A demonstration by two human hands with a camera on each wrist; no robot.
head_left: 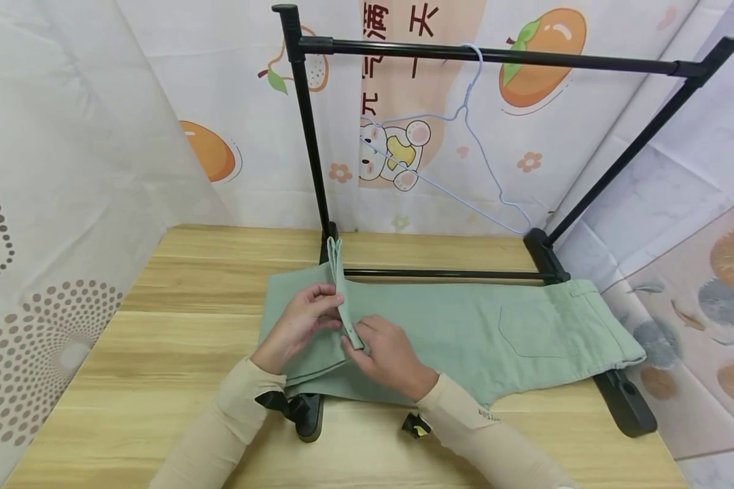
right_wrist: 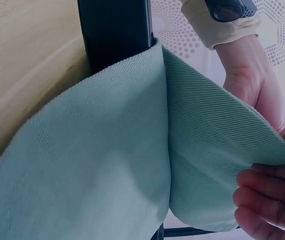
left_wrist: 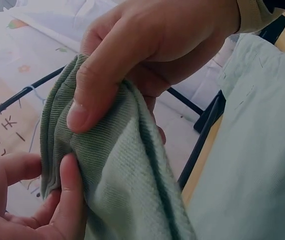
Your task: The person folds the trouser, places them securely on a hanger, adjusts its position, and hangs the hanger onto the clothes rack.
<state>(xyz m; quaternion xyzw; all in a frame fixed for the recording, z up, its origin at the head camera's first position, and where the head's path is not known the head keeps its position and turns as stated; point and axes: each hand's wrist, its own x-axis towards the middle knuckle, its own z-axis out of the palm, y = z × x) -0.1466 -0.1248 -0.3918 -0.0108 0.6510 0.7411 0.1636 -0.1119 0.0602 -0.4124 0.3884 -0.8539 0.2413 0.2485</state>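
A pair of light green trousers (head_left: 428, 319) lies sideways, its waist and back pocket to the right. At the left end, the hem edges (head_left: 336, 265) are lifted into a narrow upright fold. My left hand (head_left: 306, 319) pinches this raised cloth between thumb and fingers; the left wrist view shows the fingers on layered edges (left_wrist: 50, 125). My right hand (head_left: 388, 350) grips the near end of the same fold, its thumb (left_wrist: 90, 95) pressed on the ribbed fabric. In the right wrist view the cloth (right_wrist: 217, 115) hangs from my right fingers (right_wrist: 267, 200), partly out of frame.
A black garment rack (head_left: 495, 54) stands over the wooden table (head_left: 116, 380), its feet partly under the trousers. From its top bar hangs a pale blue wire hanger (head_left: 465, 115). A small black and yellow item (head_left: 416, 426) lies by my right forearm. Printed curtains (head_left: 232, 81) stand behind.
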